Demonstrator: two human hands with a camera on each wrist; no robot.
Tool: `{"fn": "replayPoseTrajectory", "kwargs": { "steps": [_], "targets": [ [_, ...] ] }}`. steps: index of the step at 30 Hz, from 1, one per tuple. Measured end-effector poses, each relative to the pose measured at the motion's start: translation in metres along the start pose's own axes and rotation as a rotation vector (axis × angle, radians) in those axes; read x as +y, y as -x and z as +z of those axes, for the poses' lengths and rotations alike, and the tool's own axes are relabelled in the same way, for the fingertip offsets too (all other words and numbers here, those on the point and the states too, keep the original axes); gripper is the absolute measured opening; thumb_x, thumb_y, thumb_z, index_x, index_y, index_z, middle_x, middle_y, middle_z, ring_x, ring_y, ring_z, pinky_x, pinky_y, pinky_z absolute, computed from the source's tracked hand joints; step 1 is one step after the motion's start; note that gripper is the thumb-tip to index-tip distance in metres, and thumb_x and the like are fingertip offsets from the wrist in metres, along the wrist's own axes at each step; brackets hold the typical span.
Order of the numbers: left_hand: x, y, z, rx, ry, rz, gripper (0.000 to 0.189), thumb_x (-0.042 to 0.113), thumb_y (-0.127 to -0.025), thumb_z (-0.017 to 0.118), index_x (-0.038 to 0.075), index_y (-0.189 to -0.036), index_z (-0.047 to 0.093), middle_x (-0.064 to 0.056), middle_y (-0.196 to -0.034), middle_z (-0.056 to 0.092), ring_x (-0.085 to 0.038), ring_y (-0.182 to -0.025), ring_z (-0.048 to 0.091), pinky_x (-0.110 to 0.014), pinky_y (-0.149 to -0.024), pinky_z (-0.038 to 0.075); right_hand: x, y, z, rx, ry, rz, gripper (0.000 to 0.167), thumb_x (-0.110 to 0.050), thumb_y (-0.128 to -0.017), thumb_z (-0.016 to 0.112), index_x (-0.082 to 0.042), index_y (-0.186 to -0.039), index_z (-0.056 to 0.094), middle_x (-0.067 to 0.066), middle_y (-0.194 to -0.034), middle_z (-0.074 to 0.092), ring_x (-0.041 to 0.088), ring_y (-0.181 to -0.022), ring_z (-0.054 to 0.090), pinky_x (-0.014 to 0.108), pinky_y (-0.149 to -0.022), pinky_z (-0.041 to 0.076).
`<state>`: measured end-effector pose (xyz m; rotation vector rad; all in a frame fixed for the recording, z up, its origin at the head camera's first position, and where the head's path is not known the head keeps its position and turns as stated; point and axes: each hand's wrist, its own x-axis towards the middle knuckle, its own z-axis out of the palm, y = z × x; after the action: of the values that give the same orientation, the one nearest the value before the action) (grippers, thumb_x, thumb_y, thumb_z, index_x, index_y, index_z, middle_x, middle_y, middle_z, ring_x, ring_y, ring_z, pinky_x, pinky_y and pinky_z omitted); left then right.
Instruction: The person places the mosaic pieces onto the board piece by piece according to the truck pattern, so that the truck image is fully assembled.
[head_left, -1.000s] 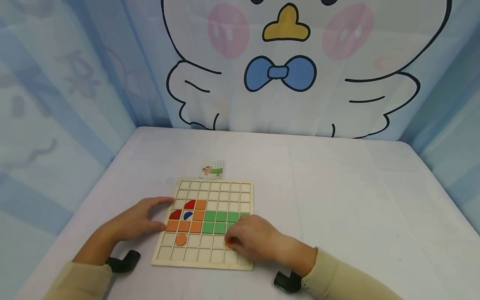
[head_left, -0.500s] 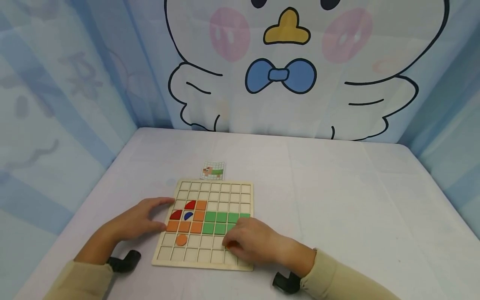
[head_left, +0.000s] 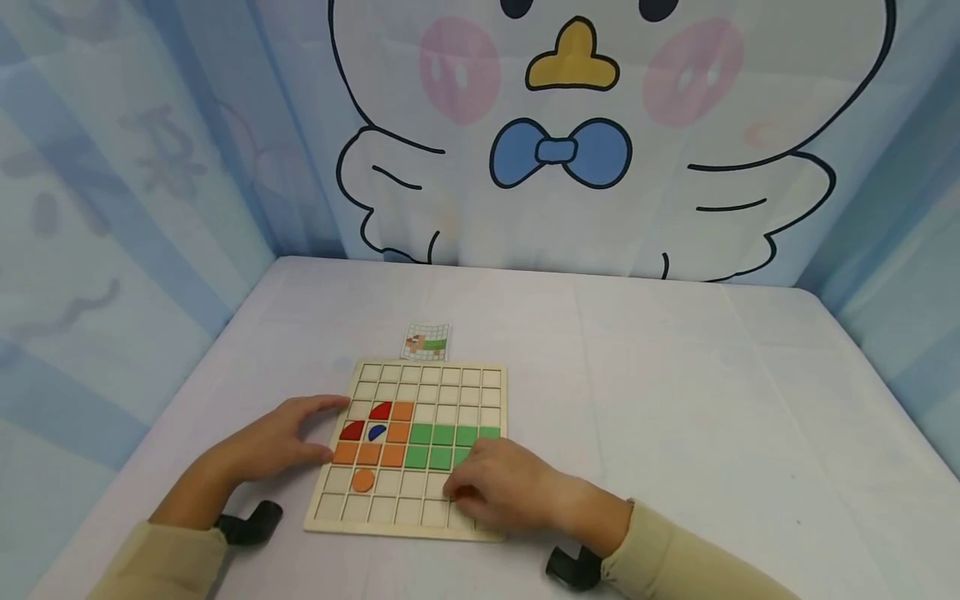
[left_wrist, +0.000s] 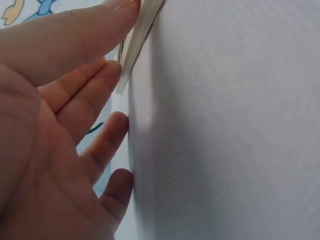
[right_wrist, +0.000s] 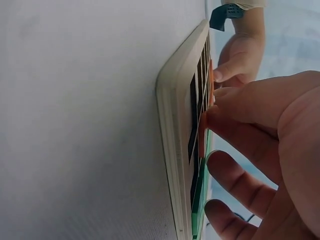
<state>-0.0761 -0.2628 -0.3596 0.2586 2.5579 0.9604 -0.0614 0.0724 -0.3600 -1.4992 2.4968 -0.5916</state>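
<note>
A wooden grid board [head_left: 406,505] lies on the table with orange, green and red tiles and one blue-and-white tile in its cells. An orange round tile [head_left: 363,480] sits below the orange row. My right hand [head_left: 510,483] is over the board's lower right part, thumb and index finger together on an orange tile [right_wrist: 202,135] beside the green tiles [head_left: 442,433]. That tile is hidden in the head view. My left hand [head_left: 277,437] rests at the board's left edge, thumb and index finger spread and touching it; its other fingers extend loosely in the left wrist view.
Behind the board lies a small picture card [head_left: 425,342] with a gridded orange and green figure. White cloth covers the table [head_left: 675,400]. A printed curtain [head_left: 555,217] hangs behind. Black wrist mounts sit at the left [head_left: 251,523] and right [head_left: 573,568] cuffs.
My right hand has shifted slightly left and down over the board, and the orange tile under its fingertips has gone out of sight in the head view. My left hand stays put.
</note>
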Motion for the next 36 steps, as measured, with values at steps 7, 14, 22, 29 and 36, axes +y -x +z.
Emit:
{"fn": "replayPoseTrajectory", "kwargs": {
  "steps": [7,14,22,29,36],
  "targets": [
    [0.0,-0.001,0.0,0.001,0.002,0.007,0.073,0.019,-0.082,0.082,0.004,-0.146,0.049,-0.025,-0.152,0.04,-0.049,-0.142,0.027,-0.067,-0.11,0.026,0.001,0.003,-0.002,0.015,0.019,-0.039,0.013,-0.019,-0.092,0.071,-0.017,-0.103,0.077,-0.014,-0.092,0.07,0.003,-0.084,0.053,0.016,-0.076,0.041],
    [-0.001,-0.002,0.0,0.002,-0.009,0.02,0.073,0.021,-0.083,0.081,0.004,-0.146,0.049,-0.024,-0.152,0.04,-0.049,-0.142,0.028,-0.067,-0.11,0.026,0.007,0.011,-0.007,0.03,-0.016,-0.044,0.012,-0.02,-0.093,0.069,-0.016,-0.102,0.076,-0.014,-0.093,0.069,0.003,-0.086,0.055,0.019,-0.079,0.044],
    [-0.001,-0.002,0.001,0.003,-0.011,-0.008,0.075,0.022,-0.082,0.082,0.005,-0.147,0.049,-0.024,-0.152,0.039,-0.049,-0.142,0.027,-0.067,-0.11,0.025,0.013,0.022,-0.014,0.083,-0.042,0.0,0.014,-0.018,-0.092,0.07,-0.015,-0.104,0.076,-0.011,-0.099,0.07,0.005,-0.094,0.06,0.026,-0.086,0.049],
    [-0.002,-0.002,0.001,0.006,-0.019,-0.031,0.077,0.024,-0.081,0.083,0.005,-0.147,0.048,-0.024,-0.153,0.038,-0.05,-0.142,0.026,-0.068,-0.108,0.027,0.016,0.031,-0.026,0.09,-0.076,0.068,0.017,-0.017,-0.094,0.069,-0.011,-0.109,0.073,-0.007,-0.106,0.071,0.009,-0.099,0.061,0.031,-0.087,0.05],
    [-0.004,-0.001,0.004,0.009,-0.026,-0.066,0.074,0.028,-0.084,0.08,0.007,-0.148,0.048,-0.024,-0.154,0.038,-0.05,-0.142,0.026,-0.069,-0.108,0.026,0.025,0.046,-0.038,0.155,-0.046,0.157,0.022,-0.018,-0.093,0.07,-0.009,-0.113,0.072,-0.004,-0.109,0.069,0.012,-0.095,0.061,0.031,-0.083,0.052]
  ]
}}
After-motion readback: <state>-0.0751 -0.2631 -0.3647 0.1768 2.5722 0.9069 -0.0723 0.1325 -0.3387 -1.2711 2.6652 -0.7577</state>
